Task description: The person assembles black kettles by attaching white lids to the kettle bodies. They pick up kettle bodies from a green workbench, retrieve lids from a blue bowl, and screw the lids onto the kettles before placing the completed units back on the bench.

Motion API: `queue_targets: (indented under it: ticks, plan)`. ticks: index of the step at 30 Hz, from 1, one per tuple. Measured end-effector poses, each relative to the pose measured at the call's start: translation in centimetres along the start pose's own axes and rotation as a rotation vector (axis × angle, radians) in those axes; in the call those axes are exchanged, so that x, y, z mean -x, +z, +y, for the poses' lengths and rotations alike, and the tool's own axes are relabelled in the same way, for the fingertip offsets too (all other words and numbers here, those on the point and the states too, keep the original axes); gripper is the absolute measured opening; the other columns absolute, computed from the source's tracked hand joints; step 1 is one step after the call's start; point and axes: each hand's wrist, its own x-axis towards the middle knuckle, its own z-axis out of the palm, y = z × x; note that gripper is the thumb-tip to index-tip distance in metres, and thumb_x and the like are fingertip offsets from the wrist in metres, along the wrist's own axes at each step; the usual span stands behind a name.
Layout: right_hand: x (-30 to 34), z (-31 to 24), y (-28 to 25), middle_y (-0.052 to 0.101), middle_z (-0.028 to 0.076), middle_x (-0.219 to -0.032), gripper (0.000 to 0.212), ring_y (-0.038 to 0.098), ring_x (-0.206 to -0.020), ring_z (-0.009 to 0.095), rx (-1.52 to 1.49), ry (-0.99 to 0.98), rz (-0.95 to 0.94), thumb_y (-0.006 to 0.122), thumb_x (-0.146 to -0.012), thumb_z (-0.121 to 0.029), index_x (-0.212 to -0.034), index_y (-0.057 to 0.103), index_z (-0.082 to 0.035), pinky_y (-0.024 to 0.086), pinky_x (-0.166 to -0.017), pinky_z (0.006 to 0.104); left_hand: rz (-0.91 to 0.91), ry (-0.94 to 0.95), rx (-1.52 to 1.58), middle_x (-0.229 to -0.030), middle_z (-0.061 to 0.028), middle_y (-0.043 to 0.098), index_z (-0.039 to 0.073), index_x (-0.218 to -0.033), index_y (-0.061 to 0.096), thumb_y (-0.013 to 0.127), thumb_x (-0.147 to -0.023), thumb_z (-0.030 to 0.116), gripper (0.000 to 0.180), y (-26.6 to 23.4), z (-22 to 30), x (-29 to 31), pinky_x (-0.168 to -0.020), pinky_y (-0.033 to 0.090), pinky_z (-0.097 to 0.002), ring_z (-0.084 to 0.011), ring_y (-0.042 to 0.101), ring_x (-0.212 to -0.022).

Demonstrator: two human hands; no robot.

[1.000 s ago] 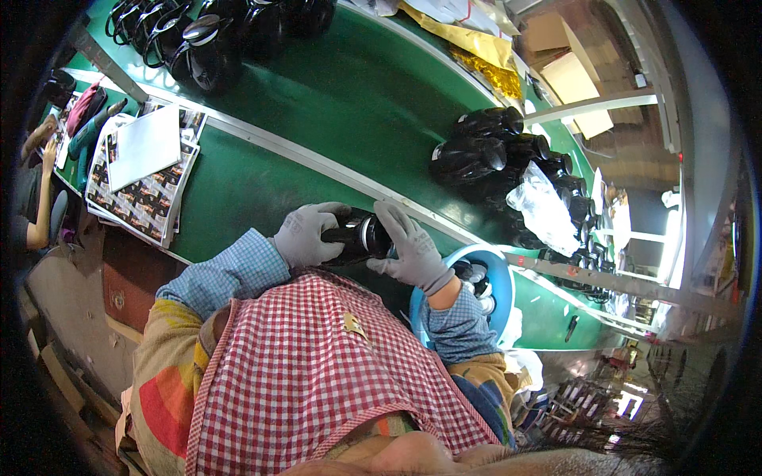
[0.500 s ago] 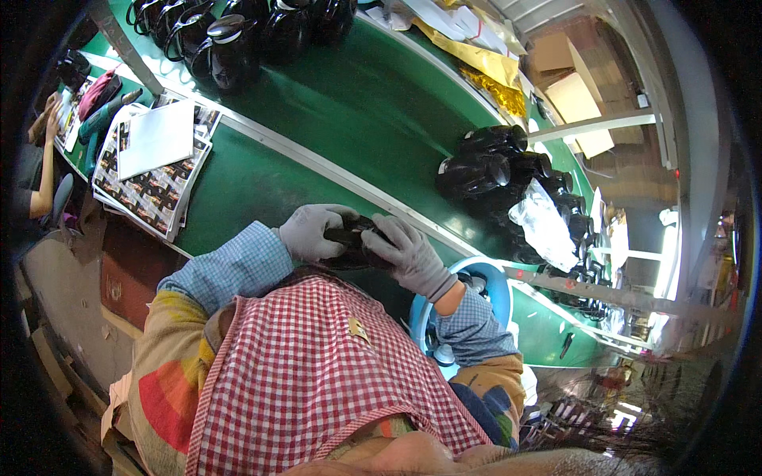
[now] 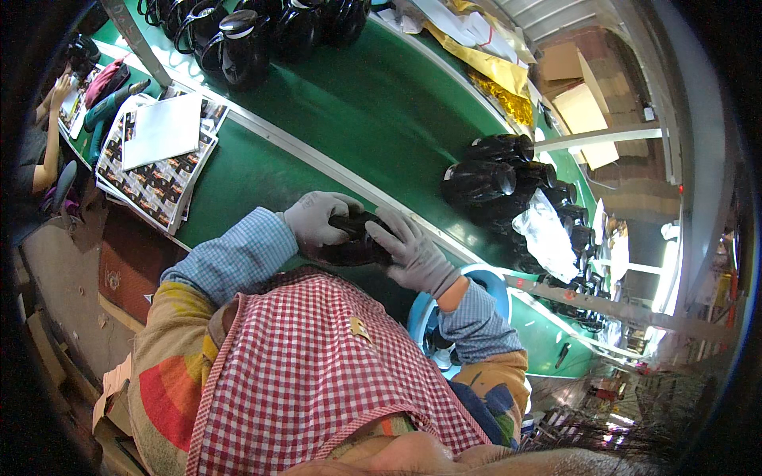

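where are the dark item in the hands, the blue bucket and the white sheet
Dark item [image 3: 355, 253]: head view, on its visible side.
Blue bucket [image 3: 499, 294]: head view, on its right wall.
White sheet [image 3: 163, 133]: head view, on its top face.

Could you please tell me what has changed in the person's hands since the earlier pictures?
The black vessel seems to have been turned: its shiny ring, visible a second ago, no longer shows. The right hand has shifted its fingers on it. Nothing was let go; the left hand still holds it too. The white sheet and clear plastic bag stayed put.
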Motion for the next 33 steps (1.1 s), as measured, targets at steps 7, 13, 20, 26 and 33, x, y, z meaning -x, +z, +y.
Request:
queue_targets:
  ticks: [7, 13, 20, 26, 33]
  plan:
    - [1.3, -2.4, 0.7, 0.040, 0.026, -0.153, 0.105, 0.053, -0.129, 0.045, -0.078, 0.560, -0.015, 0.074, -0.079, -0.058, -0.158, 0.025, -0.009, 0.047, -0.105, 0.0502, 0.075, -0.013, -0.064, -0.127, -0.0189, 0.066, -0.004, -0.089, 0.073, 0.070, -0.072, 0.027, 0.035, 2.4, 1.3, 0.6, -0.091, 0.055, -0.0379, -0.0316, 0.068, -0.105]
    - [2.5, -0.5, 1.0, 0.039, 0.022, -0.155, 0.096, 0.047, -0.135, 0.043, -0.173, 0.320, 0.021, 0.080, -0.078, -0.039, -0.157, 0.032, -0.015, 0.045, -0.108, 0.0490, 0.031, 0.013, -0.057, -0.129, -0.0189, 0.066, -0.004, -0.085, 0.073, 0.072, -0.071, 0.026, 0.033, 2.1, 1.4, 0.4, -0.091, 0.055, -0.0371, -0.0304, 0.069, -0.105]
    - [2.9, 0.5, 1.7, 0.041, 0.020, -0.153, 0.094, 0.049, -0.133, 0.041, -0.098, 0.087, 0.051, 0.080, -0.076, -0.041, -0.154, 0.037, -0.014, 0.045, -0.108, 0.0475, -0.070, 0.059, -0.009, -0.129, -0.0179, 0.067, 0.000, -0.080, 0.071, 0.078, -0.067, 0.024, 0.028, 1.1, -0.2, -1.0, -0.089, 0.056, -0.0385, -0.0323, 0.069, -0.106]
    - [1.3, -1.0, -1.5, 0.048, 0.023, -0.147, 0.086, 0.052, -0.129, 0.041, -0.117, 0.655, -0.179, 0.067, -0.088, -0.055, -0.153, 0.038, -0.007, 0.046, -0.104, 0.0479, 0.058, 0.056, -0.209, -0.132, -0.0176, 0.065, 0.001, -0.086, 0.073, 0.077, -0.073, 0.027, 0.029, 4.1, 2.6, 0.4, -0.098, 0.052, -0.0409, -0.0336, 0.067, -0.112]
    - [4.2, 0.0, -0.3, 0.052, 0.026, -0.144, 0.071, 0.058, -0.125, 0.045, -0.276, 0.653, -0.047, 0.052, -0.100, -0.052, -0.152, 0.040, -0.005, 0.049, -0.099, 0.0484, 0.059, -0.067, -0.165, -0.136, -0.0173, 0.061, 0.002, -0.089, 0.073, 0.076, -0.077, 0.026, 0.027, 4.0, 3.7, 0.6, -0.099, 0.051, -0.0422, -0.0332, 0.064, -0.117]
